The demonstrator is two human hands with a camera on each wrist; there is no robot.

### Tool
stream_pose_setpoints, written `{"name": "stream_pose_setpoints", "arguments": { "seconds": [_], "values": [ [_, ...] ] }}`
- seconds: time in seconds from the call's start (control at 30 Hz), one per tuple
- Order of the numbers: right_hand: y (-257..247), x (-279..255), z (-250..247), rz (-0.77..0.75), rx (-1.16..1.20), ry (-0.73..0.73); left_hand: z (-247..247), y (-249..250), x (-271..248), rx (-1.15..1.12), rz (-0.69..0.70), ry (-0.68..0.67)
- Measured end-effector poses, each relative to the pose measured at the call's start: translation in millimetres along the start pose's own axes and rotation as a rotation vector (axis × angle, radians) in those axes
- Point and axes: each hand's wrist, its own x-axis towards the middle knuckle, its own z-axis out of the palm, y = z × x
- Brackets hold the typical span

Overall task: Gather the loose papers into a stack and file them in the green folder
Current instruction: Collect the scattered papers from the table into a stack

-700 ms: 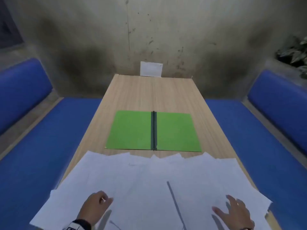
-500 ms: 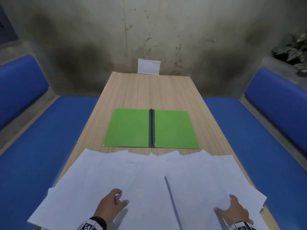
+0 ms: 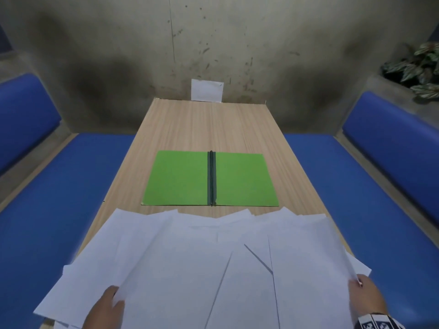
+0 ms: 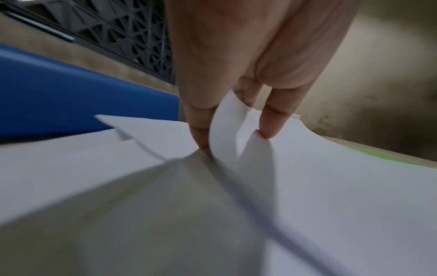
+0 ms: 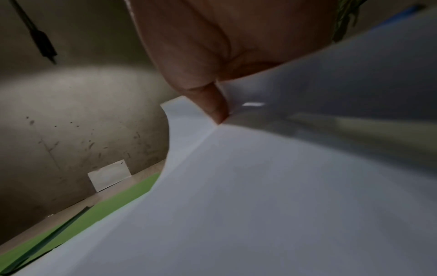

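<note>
Several loose white papers [image 3: 213,269] lie fanned over the near end of the wooden table [image 3: 209,127], some hanging past its edges. Beyond them the green folder [image 3: 180,179] lies open and flat, its dark spine [image 3: 211,179] in the middle; it shows as a green strip [image 5: 99,207] in the right wrist view. My left hand [image 3: 114,298] is at the left part of the spread and pinches the curled edge of a sheet [image 4: 227,119] between its fingers [image 4: 201,130]. At the right edge, the thumb [image 5: 212,102] of my right hand [image 3: 356,281] grips a lifted sheet [image 5: 260,186].
Blue padded benches [image 3: 59,198] [image 3: 368,198] run along both sides of the table. A stained wall closes the far end, with a small white card [image 3: 207,90] leaning on it. A leafy plant [image 3: 418,70] sits at the upper right.
Both hands have moved apart from flat on top of the papers to their outer edges. Each now holds a sheet edge, and sheets in the middle have shifted and lifted.
</note>
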Motion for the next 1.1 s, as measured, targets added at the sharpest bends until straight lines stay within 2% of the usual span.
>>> {"name": "stream_pose_setpoints", "arguments": {
  "seconds": [0.07, 0.13, 0.23, 0.3, 0.43, 0.5, 0.6, 0.7, 0.8, 0.87, 0.97, 1.1],
  "values": [
    [0.9, 2.4, 5.7, 0.031, -0.026, -0.073, -3.9, -4.7, 1.3, 0.039, -0.05, 0.061],
    [2.3, 2.2, 17.6, 0.027, -0.099, -0.192, -5.6, -5.6, 2.8, 0.172, -0.092, 0.135],
    [0.0, 3.0, 34.3, -0.038, -0.156, -0.267, -1.3, -9.2, 7.9, 0.322, -0.152, 0.107],
    [-3.7, 9.6, 38.7, -0.078, -0.15, -0.215, -0.7, -6.2, 8.5, 0.272, -0.136, 0.088],
    [-18.4, 30.3, 28.4, -0.21, -0.169, 0.0, -8.3, 1.8, -2.1, 0.094, -0.039, 0.062],
    [-27.2, 45.2, 19.3, -0.226, -0.149, 0.036, -13.4, 3.4, -11.0, 0.03, -0.032, 0.064],
    [-38.8, 69.5, 12.0, -0.147, -0.228, -0.052, -17.9, 7.5, -22.9, -0.091, -0.01, 0.034],
    [-47.4, 83.2, 11.4, -0.091, -0.336, -0.125, -19.7, 9.2, -25.3, -0.119, -0.001, 0.01],
    [-52.8, 84.3, 12.1, -0.102, -0.432, -0.195, -22.3, 14.0, -26.7, -0.114, -0.001, -0.101],
    [-53.7, 80.6, 11.8, -0.124, -0.488, -0.138, -22.9, 20.7, -29.3, -0.141, 0.017, -0.118],
    [-55.7, 70.8, 4.9, -0.153, -0.436, 0.017, -24.4, 35.3, -31.9, -0.168, 0.14, -0.045],
    [-56.1, 52.7, -17.8, -0.234, -0.042, 0.013, -20.3, 59.2, -29.2, -0.257, 0.248, -0.037]
  ]
}}
